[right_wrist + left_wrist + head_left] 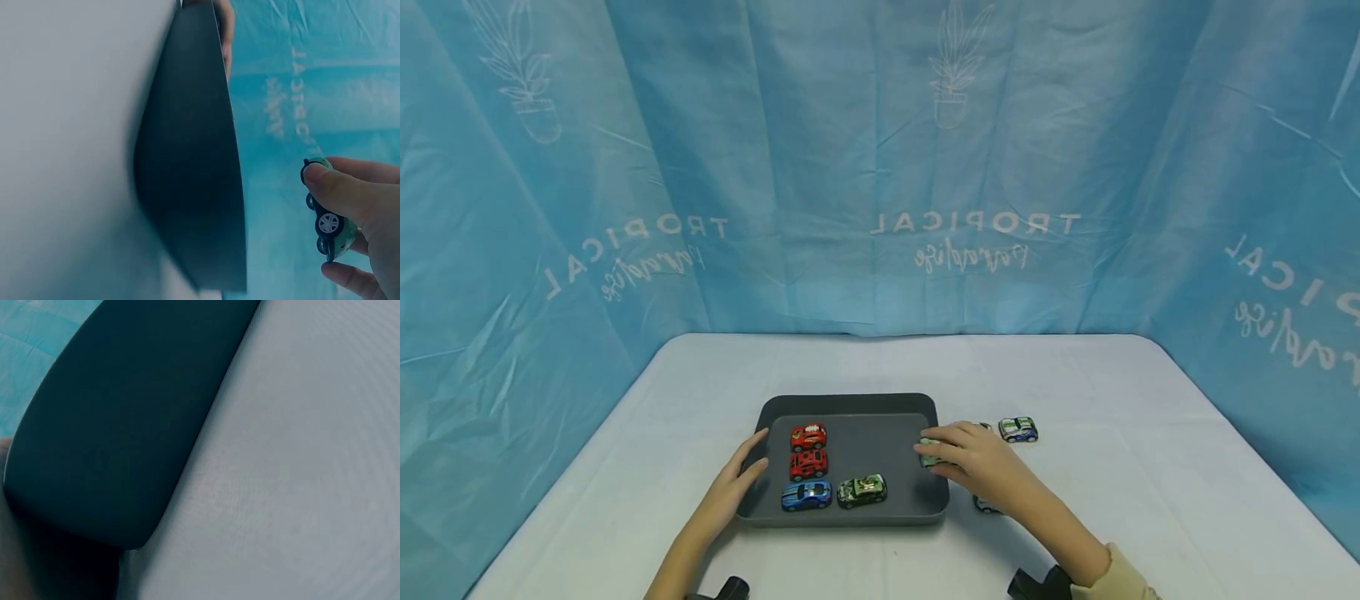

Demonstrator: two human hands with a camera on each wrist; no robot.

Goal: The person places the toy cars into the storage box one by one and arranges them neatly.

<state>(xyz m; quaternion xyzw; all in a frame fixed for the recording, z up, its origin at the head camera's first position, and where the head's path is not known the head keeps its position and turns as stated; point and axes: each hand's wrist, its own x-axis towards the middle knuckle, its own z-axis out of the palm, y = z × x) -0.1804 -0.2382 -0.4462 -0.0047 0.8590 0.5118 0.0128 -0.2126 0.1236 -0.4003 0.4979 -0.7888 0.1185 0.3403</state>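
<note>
A dark grey tray (898,458) lies on the white table. In its left part are two red toy cars (808,464), a blue toy car (806,496) and a dark green patterned toy car (862,491). My left hand (722,497) rests at the tray's left rim, thumb and forefinger spread apart. Over the right rim, my right hand (985,463) holds a light green toy car (929,451). The right wrist view shows this green car (330,223) pinched between thumb and fingers, wheels towards the thumb side, above the rim.
Right of the tray stands a white, green and blue toy car (1018,429). Two more cars, one a dark-wheeled car (986,505), are partly hidden by my right hand and forearm. A blue printed curtain (880,167) hangs behind the white table (1120,467).
</note>
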